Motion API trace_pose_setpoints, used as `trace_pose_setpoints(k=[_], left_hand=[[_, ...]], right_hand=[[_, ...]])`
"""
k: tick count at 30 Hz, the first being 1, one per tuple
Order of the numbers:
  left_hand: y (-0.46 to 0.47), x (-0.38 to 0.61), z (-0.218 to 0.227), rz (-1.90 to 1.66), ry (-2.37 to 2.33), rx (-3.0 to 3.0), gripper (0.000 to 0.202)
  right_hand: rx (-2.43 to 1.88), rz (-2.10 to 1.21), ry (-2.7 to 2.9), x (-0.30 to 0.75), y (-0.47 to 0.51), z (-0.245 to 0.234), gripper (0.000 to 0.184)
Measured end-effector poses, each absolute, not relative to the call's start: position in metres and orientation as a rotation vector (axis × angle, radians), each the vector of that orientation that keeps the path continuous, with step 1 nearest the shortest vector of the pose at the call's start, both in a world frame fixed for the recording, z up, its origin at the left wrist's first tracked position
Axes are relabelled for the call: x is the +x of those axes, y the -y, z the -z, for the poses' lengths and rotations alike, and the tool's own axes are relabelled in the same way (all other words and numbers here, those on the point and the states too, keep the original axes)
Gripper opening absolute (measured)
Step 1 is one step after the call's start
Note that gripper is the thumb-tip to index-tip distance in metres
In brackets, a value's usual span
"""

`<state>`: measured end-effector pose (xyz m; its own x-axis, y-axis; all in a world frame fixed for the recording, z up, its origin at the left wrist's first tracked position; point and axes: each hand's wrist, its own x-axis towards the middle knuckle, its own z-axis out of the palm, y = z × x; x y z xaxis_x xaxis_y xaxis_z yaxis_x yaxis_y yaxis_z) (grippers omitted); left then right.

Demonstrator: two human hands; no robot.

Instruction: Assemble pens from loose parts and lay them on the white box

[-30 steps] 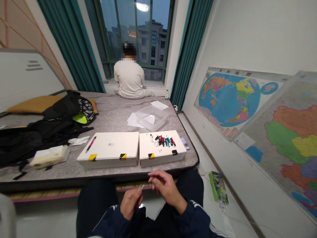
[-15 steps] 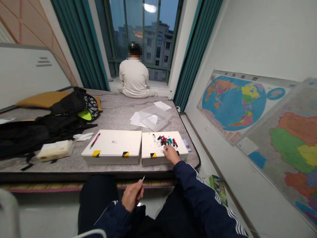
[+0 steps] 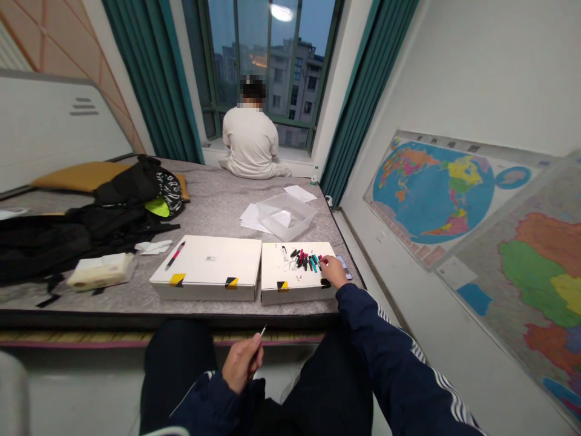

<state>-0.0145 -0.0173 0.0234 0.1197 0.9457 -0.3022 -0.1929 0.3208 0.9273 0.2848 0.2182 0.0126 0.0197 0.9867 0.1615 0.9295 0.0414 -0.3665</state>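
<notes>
My left hand (image 3: 241, 363) is closed near my lap, pinching a thin pen refill (image 3: 261, 333) that points up and right. My right hand (image 3: 333, 270) reaches out over the right end of the smaller white box (image 3: 295, 284), fingers curled at the edge of a heap of pen parts (image 3: 305, 260) in black, red and teal. Whether those fingers grip a part is hidden. A larger white box (image 3: 209, 275) lies to the left with a red and black pen (image 3: 175, 255) on its lid.
A clear plastic tub (image 3: 287, 215) and loose papers (image 3: 250, 216) lie further back on the grey mattress (image 3: 213, 206). Black bags (image 3: 91, 221) and a tissue pack (image 3: 102, 269) are at the left. Another person (image 3: 250, 140) sits by the window, back turned. Maps (image 3: 436, 188) lean on the right wall.
My right hand left my left hand, stretched out to the smaller box, then slid right along the pen parts. The left hand stayed low with the refill.
</notes>
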Motion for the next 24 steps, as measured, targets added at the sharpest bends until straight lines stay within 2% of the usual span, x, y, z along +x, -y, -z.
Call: trace_pose_setpoints(k=[12, 17, 24], left_hand=[[0.012, -0.025, -0.026, -1.006, -1.200, 0.857, 0.065], [0.010, -0.026, -0.021, -1.025, -1.187, 0.843, 0.066], [0.009, -0.028, -0.023, -1.046, -1.158, 0.845, 0.064]], right_hand=[[-2.197, -0.308, 1.973, 0.257, -0.278, -0.021, 0.021], [-2.261, -0.350, 1.880, 0.251, -0.279, -0.020, 0.028], [-2.206, -0.471, 1.692, 0.245, -0.269, -0.036, 0.024]])
